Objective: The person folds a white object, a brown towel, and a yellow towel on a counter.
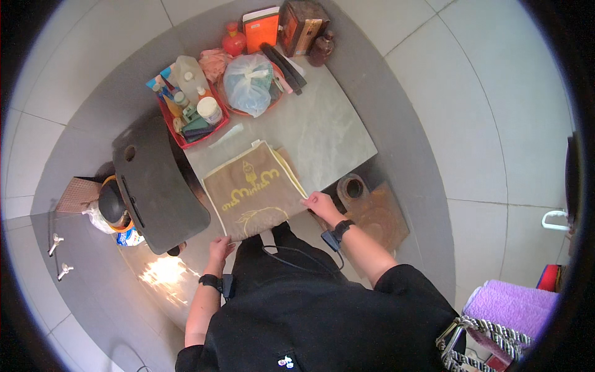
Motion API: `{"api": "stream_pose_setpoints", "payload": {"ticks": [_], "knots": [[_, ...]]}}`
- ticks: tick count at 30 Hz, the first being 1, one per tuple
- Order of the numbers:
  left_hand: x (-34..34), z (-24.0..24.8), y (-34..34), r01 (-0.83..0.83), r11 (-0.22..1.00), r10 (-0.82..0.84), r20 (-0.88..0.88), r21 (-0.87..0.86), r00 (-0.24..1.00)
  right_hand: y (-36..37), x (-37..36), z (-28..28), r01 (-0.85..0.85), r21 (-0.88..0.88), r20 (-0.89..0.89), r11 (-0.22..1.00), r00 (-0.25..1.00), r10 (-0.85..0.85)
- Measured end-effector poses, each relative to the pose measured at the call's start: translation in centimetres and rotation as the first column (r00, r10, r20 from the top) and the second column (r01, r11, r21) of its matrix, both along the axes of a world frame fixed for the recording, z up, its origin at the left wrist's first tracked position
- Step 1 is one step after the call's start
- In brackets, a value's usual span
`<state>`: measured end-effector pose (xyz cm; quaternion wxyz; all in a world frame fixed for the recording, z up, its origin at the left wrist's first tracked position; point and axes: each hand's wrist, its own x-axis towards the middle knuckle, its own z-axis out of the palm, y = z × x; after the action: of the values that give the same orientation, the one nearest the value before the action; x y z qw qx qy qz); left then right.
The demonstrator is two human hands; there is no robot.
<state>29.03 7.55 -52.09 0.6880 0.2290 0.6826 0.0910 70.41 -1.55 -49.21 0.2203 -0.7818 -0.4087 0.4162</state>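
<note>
A brown cloth bag (pixel 257 189) with yellow print is lying flat at the near edge of the grey table (pixel 328 127). The right hand (pixel 321 203) is pinching the bag's right edge, while the left hand (pixel 219 249) is gripping its near left corner. A red basket (pixel 180 133) of bottles is sitting just beyond.

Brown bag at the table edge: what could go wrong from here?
1. The brown bag overhangs the table at the near edge; only the left hand and right hand pin it, so it could slide off.
2. Pushed forward, it might knock the red tray of bottles or the plastic bag.
</note>
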Motion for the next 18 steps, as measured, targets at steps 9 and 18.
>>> {"api": "stream_pose_setpoints", "payload": {"ticks": [9,18], "knots": [[-0.3,-1.6,0.1,-0.052,0.998,0.052,0.021,0.026,0.998,1.8,-1.2,-1.8,0.243,0.119,-0.158,0.963,0.962,-0.223],[0.1,-1.2,-0.1,0.000,1.000,-0.001,0.040,0.021,0.999,-2.3,-1.0,-7.5,0.648,-0.328,-0.511,0.688,0.490,-0.706]]}}
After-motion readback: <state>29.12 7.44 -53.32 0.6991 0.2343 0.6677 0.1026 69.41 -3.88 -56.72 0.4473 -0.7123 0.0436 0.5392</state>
